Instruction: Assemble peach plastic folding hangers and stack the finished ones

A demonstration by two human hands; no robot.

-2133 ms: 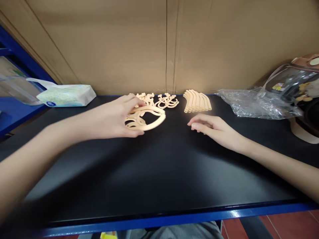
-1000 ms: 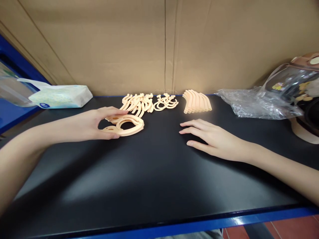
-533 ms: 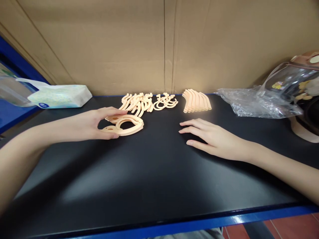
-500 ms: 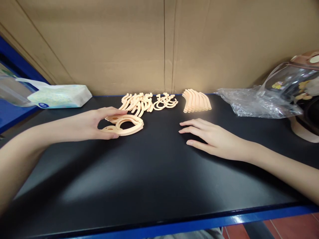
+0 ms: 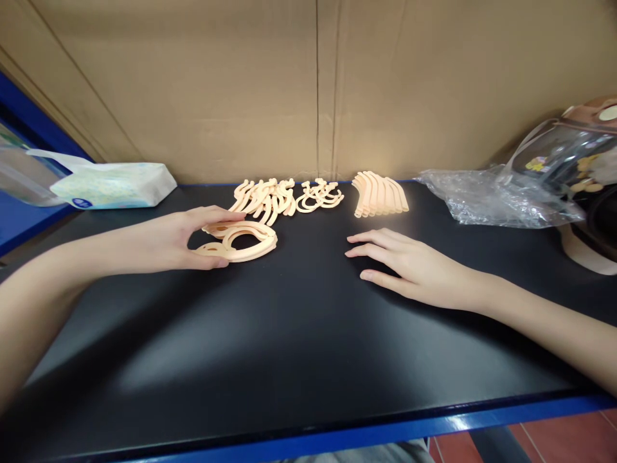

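Observation:
My left hand (image 5: 164, 241) has its thumb and fingers around the left end of a stack of peach plastic looped pieces (image 5: 255, 252), which look like folding-hanger body parts. The stack lies on the black tabletop, its left end partly hidden by the hand. On the right, my right hand (image 5: 409, 267) is held palm down with its fingers apart and nothing in them. Behind the hands lie a heap of curved peach arms (image 5: 265, 198), several peach hooks (image 5: 319, 196) and a neat row of curved peach arms (image 5: 380, 194). That row is nearest to my right hand.
At the back left lies a soft tissue pack (image 5: 116, 185). A crumpled clear plastic bag (image 5: 506, 199) and a transparent bottle with a brown lid (image 5: 578, 154) stand at the right. Brown cardboard (image 5: 216, 83) rises behind the black table (image 5: 289, 360), which has a blue front edge.

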